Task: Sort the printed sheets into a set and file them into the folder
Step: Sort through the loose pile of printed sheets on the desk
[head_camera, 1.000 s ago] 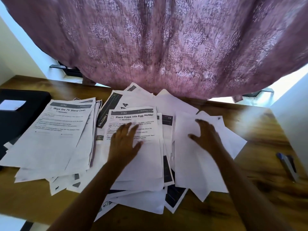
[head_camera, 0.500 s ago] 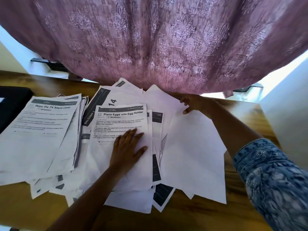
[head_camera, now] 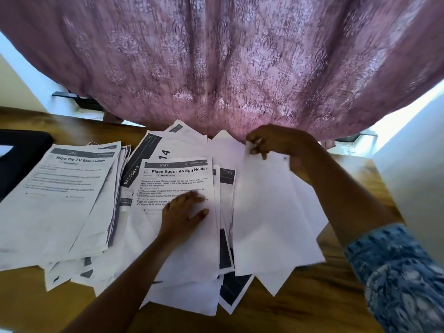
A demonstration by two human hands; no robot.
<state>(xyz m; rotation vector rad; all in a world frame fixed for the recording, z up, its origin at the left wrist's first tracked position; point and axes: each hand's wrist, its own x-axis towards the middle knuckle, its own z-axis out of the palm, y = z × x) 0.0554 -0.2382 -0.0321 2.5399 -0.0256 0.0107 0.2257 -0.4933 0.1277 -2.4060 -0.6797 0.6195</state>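
Observation:
Printed sheets lie spread over the wooden table [head_camera: 336,299]. A stack topped by the sheet "Wipe the TV Stand Clean" [head_camera: 64,188] sits at the left. In the middle lies the sheet "Place Eggs into Egg Holder" [head_camera: 177,179], and my left hand [head_camera: 185,215] rests flat on it with fingers spread. My right hand [head_camera: 271,143] pinches the far top edge of a blank-side-up sheet [head_camera: 269,212] on the right, its near part still lying on other sheets. The black folder [head_camera: 19,159] lies at the far left edge, partly covered by the left stack.
A pink patterned curtain [head_camera: 228,68] hangs over the table's far edge, touching the farthest sheets. White walls stand at both sides. The table's right edge runs close beside my right arm.
My right hand has moved from the middle of the blank sheet to its far edge and taken hold of it. My left hand has stayed pressed on the egg holder sheet.

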